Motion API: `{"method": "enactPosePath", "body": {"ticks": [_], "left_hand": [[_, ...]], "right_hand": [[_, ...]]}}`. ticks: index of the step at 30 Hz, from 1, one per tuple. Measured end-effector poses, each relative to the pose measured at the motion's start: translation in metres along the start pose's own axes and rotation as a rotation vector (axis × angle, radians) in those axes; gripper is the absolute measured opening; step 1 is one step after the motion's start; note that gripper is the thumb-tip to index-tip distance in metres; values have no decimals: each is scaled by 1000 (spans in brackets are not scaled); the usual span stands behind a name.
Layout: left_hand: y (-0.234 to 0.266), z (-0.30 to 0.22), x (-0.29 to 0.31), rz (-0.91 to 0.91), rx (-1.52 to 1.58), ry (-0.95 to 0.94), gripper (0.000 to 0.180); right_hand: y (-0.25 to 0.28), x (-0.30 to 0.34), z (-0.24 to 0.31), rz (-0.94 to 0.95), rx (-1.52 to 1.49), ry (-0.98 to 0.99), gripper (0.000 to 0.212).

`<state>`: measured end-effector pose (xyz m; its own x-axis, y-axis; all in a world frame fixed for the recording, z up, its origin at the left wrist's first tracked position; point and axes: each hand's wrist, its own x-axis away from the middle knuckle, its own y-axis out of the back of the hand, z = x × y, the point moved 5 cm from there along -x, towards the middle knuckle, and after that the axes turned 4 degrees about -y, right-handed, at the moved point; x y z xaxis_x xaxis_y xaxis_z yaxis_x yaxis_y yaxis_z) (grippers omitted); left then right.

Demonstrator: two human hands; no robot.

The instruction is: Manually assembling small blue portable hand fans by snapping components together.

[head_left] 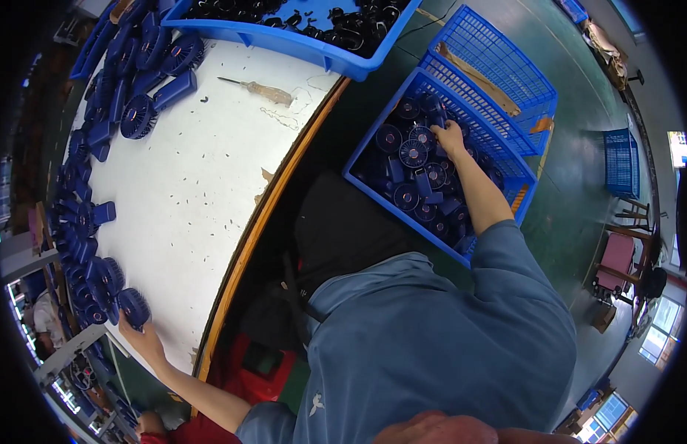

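Observation:
On the white worktable, my left hand reaches to the near left end of a long pile of dark blue handheld fans. Its fingers close on one handheld fan with a round caged head, at the table's edge. Off to the right, my right hand is inside a blue plastic crate filled with more such fans. There it grips the handle of a dark blue handheld fan, partly hidden by the fingers.
A blue tray of small black parts stands at the table's far end. Near it lies a screwdriver. Another blue crate stands beyond the full one. The table's wooden edge runs between my arms. A person's red sleeve shows lower left.

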<state>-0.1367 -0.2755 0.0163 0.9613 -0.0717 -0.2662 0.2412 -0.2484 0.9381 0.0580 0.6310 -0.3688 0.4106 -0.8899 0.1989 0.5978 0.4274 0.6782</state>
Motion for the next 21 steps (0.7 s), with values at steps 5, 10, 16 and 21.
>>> {"method": "enactPosePath", "body": {"ticks": [5, 10, 16, 21], "left_hand": [[6, -1, -6, 171, -74, 30, 72], [2, 7, 6, 155, 128, 67, 73], [3, -6, 15, 140, 221, 282, 64], [2, -17, 20, 114, 175, 262, 62]], "right_hand": [[-20, -16, 20, -73, -115, 99, 44], [-27, -12, 14, -44, -240, -112, 52], [-5, 40, 58, 102, -685, -337, 50], [22, 76, 84, 179, -1182, -209, 33]]}}
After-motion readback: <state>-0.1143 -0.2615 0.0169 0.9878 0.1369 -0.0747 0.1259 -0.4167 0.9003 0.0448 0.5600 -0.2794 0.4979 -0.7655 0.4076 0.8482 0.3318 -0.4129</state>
